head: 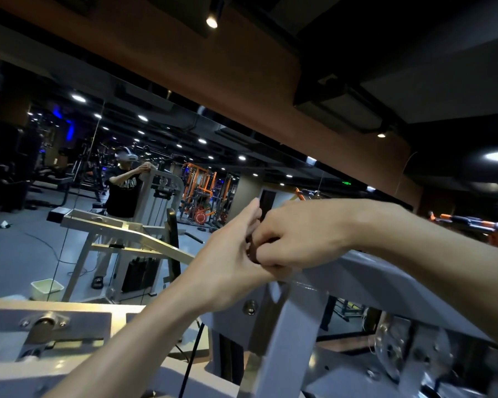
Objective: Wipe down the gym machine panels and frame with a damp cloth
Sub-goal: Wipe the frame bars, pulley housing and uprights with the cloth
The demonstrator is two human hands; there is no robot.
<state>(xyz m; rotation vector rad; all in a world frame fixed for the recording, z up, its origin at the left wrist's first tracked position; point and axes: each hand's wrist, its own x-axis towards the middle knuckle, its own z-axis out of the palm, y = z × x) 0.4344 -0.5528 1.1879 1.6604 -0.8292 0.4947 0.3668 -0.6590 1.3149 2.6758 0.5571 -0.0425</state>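
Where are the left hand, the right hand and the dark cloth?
left hand (230,254), head view, back of the hand
right hand (296,234), head view, back of the hand
dark cloth (253,254), head view, patch between the hands
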